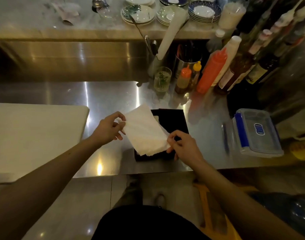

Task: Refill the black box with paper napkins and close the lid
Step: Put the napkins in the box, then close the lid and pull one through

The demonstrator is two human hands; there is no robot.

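Two hands hold paper napkins above open black box on steel counter: left hand pinches far corner, right hand pinches near corner, fingers curled.

Found box on counter near front edge, napkins over it; board left, container right, bottles and glass behind.

white napkins over open black box
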